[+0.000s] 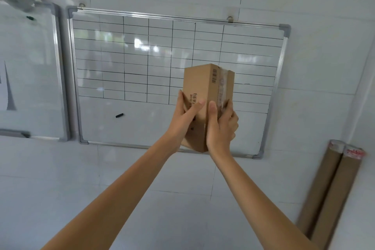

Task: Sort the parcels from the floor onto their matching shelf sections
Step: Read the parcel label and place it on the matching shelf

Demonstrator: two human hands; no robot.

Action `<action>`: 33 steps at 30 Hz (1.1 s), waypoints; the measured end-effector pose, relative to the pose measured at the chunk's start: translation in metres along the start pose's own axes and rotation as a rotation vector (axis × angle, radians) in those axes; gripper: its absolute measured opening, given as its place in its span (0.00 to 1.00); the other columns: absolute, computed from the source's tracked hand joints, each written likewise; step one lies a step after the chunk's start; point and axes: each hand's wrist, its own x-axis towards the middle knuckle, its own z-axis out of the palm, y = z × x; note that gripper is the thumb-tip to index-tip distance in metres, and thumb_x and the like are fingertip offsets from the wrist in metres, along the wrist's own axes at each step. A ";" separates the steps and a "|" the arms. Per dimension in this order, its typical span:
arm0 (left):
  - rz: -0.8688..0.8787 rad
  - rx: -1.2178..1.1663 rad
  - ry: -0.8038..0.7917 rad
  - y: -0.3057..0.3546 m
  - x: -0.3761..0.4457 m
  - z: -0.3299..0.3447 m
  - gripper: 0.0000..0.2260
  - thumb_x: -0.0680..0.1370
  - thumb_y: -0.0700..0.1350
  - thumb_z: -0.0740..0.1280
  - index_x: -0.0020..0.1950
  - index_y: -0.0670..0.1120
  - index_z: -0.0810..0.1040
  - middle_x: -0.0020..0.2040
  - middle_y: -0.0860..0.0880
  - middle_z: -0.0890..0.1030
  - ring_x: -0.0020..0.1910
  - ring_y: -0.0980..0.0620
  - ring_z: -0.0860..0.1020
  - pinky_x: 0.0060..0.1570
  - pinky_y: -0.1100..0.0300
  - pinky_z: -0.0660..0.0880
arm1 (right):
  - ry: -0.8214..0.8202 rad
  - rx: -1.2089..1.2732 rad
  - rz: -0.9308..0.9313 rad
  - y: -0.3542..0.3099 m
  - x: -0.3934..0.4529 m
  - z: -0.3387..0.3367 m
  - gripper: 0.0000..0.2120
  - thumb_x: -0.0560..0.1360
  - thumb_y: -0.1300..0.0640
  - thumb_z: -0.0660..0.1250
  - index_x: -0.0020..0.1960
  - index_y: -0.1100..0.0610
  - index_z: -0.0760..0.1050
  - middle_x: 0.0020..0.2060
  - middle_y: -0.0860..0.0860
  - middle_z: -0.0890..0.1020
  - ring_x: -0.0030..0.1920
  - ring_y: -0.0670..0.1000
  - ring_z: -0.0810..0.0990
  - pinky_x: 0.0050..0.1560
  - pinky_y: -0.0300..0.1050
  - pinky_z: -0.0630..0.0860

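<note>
Fingers (183,100) of the left hand (185,119) are wrapped around the lower left side of a cardboard parcel (207,95); those of the right hand (220,128) are curled around its lower right side, thumb laid on the front edge. The parcel is held upright in front of the gridded whiteboard (142,57), over its lower right part. Clear tape runs down the parcel's right face. Left of the whiteboard a second board (30,67) is mounted; two cardboard tubes (332,189) are leaned below and to its right.
</note>
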 end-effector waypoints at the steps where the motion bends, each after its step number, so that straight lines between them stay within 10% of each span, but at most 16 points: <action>1: 0.047 0.030 0.001 0.001 -0.001 0.000 0.44 0.69 0.60 0.71 0.78 0.59 0.51 0.64 0.63 0.74 0.59 0.67 0.74 0.57 0.68 0.73 | 0.009 -0.020 -0.046 -0.001 -0.002 0.000 0.41 0.74 0.30 0.48 0.83 0.49 0.52 0.78 0.54 0.61 0.77 0.57 0.59 0.77 0.60 0.55; 9: 0.091 -0.217 0.004 -0.005 -0.003 -0.029 0.23 0.74 0.53 0.71 0.68 0.53 0.73 0.60 0.49 0.83 0.58 0.48 0.82 0.53 0.54 0.81 | -0.198 0.319 -0.022 0.008 0.007 -0.030 0.29 0.82 0.40 0.59 0.80 0.45 0.56 0.60 0.41 0.74 0.58 0.32 0.74 0.55 0.30 0.70; 13: 0.047 -0.241 -0.053 -0.006 -0.005 -0.031 0.28 0.73 0.57 0.72 0.70 0.50 0.72 0.62 0.45 0.82 0.59 0.45 0.82 0.50 0.55 0.80 | -0.374 0.377 0.043 0.011 0.007 -0.033 0.42 0.72 0.25 0.58 0.79 0.46 0.63 0.73 0.41 0.74 0.74 0.43 0.70 0.77 0.49 0.63; 19: 0.033 -0.236 -0.072 -0.009 -0.008 -0.032 0.28 0.73 0.56 0.70 0.71 0.48 0.71 0.62 0.44 0.82 0.59 0.44 0.82 0.50 0.55 0.80 | -0.368 0.449 0.050 0.011 -0.003 -0.032 0.47 0.67 0.22 0.61 0.78 0.48 0.67 0.73 0.44 0.75 0.74 0.46 0.71 0.78 0.53 0.65; 23: 0.046 -0.244 -0.075 -0.007 -0.009 -0.032 0.24 0.76 0.55 0.68 0.70 0.47 0.73 0.62 0.43 0.82 0.58 0.43 0.82 0.49 0.54 0.81 | -0.416 0.396 0.025 0.017 -0.002 -0.032 0.40 0.70 0.36 0.69 0.78 0.48 0.63 0.64 0.44 0.81 0.56 0.34 0.82 0.53 0.29 0.78; 28: 0.016 -0.138 -0.005 -0.001 -0.009 -0.027 0.12 0.79 0.55 0.66 0.61 0.54 0.80 0.52 0.54 0.85 0.51 0.54 0.83 0.45 0.57 0.81 | -0.092 0.043 -0.088 0.005 -0.010 -0.031 0.47 0.70 0.40 0.76 0.81 0.49 0.56 0.68 0.52 0.71 0.68 0.49 0.74 0.67 0.51 0.75; 33: -0.103 -0.057 -0.114 0.013 -0.009 -0.008 0.37 0.65 0.63 0.74 0.69 0.52 0.65 0.63 0.54 0.78 0.61 0.54 0.78 0.54 0.56 0.77 | 0.117 -0.389 -0.348 -0.001 -0.038 -0.023 0.53 0.69 0.34 0.74 0.82 0.59 0.54 0.70 0.60 0.68 0.67 0.60 0.70 0.63 0.59 0.71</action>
